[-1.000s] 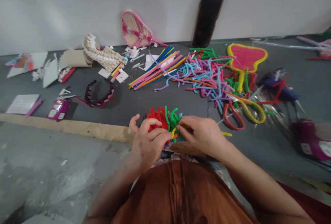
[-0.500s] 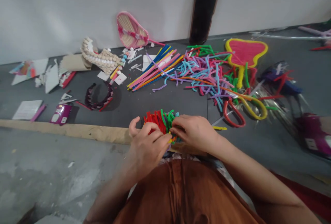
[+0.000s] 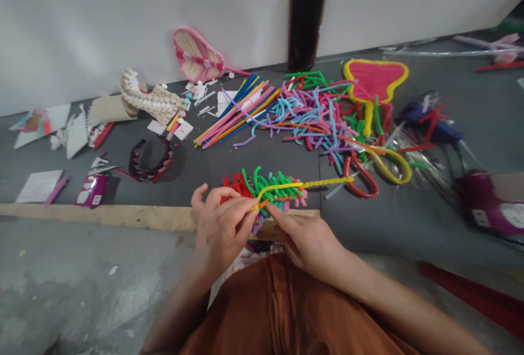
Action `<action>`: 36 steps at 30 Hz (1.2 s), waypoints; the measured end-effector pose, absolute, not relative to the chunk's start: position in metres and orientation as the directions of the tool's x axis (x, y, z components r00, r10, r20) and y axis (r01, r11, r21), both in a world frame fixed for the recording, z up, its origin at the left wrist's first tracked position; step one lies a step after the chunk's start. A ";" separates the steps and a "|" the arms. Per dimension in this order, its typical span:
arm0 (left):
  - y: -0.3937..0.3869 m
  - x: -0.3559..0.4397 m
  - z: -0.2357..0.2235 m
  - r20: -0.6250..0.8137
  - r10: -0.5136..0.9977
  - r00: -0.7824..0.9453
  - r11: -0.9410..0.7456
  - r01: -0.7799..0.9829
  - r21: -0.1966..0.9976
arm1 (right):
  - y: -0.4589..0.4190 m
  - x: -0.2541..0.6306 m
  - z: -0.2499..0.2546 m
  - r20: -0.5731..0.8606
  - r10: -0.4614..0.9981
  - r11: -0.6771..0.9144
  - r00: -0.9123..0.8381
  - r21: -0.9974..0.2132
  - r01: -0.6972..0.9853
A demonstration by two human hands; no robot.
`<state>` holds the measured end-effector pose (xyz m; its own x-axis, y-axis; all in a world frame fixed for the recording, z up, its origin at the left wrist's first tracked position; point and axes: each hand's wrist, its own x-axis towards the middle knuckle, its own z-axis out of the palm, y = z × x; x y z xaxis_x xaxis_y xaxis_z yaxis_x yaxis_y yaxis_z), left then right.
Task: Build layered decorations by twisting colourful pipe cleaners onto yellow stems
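Note:
A fringed pipe-cleaner piece in red, green, orange, pink and purple lies at the table's front edge, with a twisted yellow stem pointing right. My left hand is closed in a pinch at the piece's left part, on the end of a bent yellow pipe cleaner that runs over the green fringe. From the lower right, my right hand lays its index fingertip on the orange strip along the lower middle. Its thumb and other fingers are mostly hidden underneath, apparently gripping the piece's lower edge.
Behind lie loose cut pipe cleaners, a straight bundle, scissors and a pink-yellow fan shape. A phone leans on the wall. A dark headband and purple box sit left; a glue gun lies right.
My right hand has moved down from the top of the piece to its lower side, uncovering the green fringe, bent yellow pipe cleaner and stem. My left hand keeps its pinch. The view shifted slightly.

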<state>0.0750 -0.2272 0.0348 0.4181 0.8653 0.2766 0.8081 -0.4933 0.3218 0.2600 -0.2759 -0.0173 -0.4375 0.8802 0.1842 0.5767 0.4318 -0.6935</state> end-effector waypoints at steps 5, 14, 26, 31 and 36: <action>-0.229 0.075 0.035 0.244 0.890 0.384 -0.450 0.821 0.351 | -0.275 0.249 -0.027 0.073 0.894 0.370 -0.442 -0.677 0.636; -0.232 0.068 0.030 0.226 0.856 0.465 -0.517 0.759 0.397 | -0.272 0.240 -0.019 -0.066 0.905 0.209 -0.421 -0.793 0.573; -0.244 0.075 0.032 0.381 0.772 0.508 -0.612 0.756 0.231 | -0.281 0.263 0.008 -0.038 0.933 0.145 -0.358 -0.870 0.472; -0.245 0.081 0.028 0.422 0.747 0.514 -0.627 0.755 0.192 | -0.283 0.269 0.017 0.149 0.901 0.423 -0.407 -0.515 0.746; -0.245 0.082 0.029 0.402 0.730 0.553 -0.652 0.740 0.166 | -0.277 0.268 0.018 0.238 0.847 0.530 -0.476 -0.462 0.711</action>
